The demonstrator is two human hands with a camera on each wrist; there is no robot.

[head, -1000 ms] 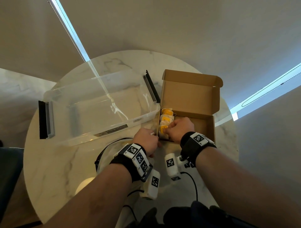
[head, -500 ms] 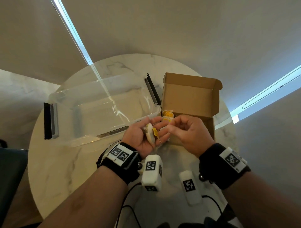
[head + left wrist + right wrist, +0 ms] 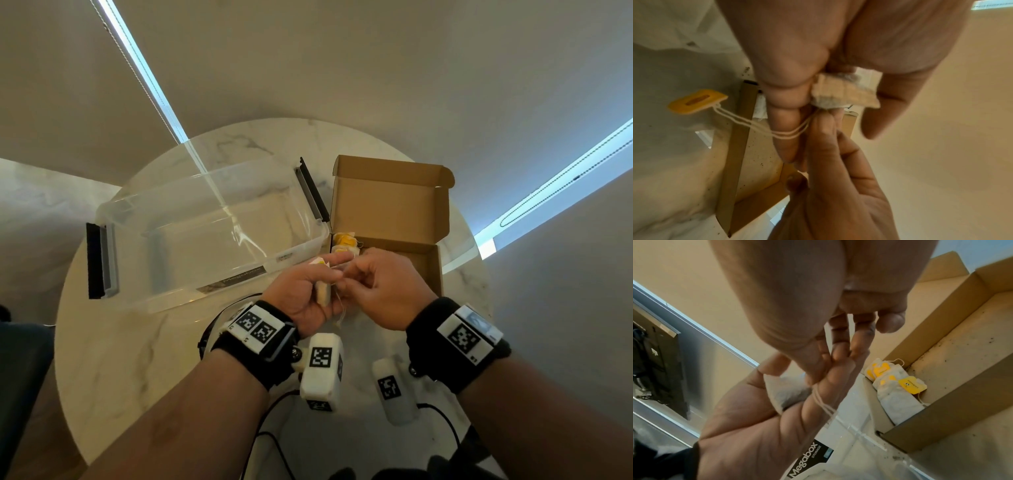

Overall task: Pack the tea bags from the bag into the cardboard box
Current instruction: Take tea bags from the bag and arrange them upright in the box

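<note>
My left hand point(image 3: 320, 279) holds a pale tea bag point(image 3: 323, 292) in front of the open cardboard box point(image 3: 390, 205). In the left wrist view the tea bag point(image 3: 844, 95) sits pinched between thumb and fingers. Its string loops over a finger to a dangling yellow tag point(image 3: 696, 101). My right hand point(image 3: 347, 275) pinches that string point(image 3: 823, 404) right beside the left fingers. Several tea bags point(image 3: 894, 386) with yellow tags lie in the box's near left corner point(image 3: 344, 241). The dark rim of a clear bag point(image 3: 209, 325) shows beneath my left wrist.
A clear plastic storage tub point(image 3: 205, 240) labelled Megabox point(image 3: 805, 462) stands left of the box, touching it. Both rest on a round marble table point(image 3: 113, 359). The box lid point(image 3: 390, 178) stands open at the back. Cables run along the table's near edge.
Both hands lifted away from the box's corner. My left hand turned palm up with a tea bag, and my right hand came in to pinch its string.
</note>
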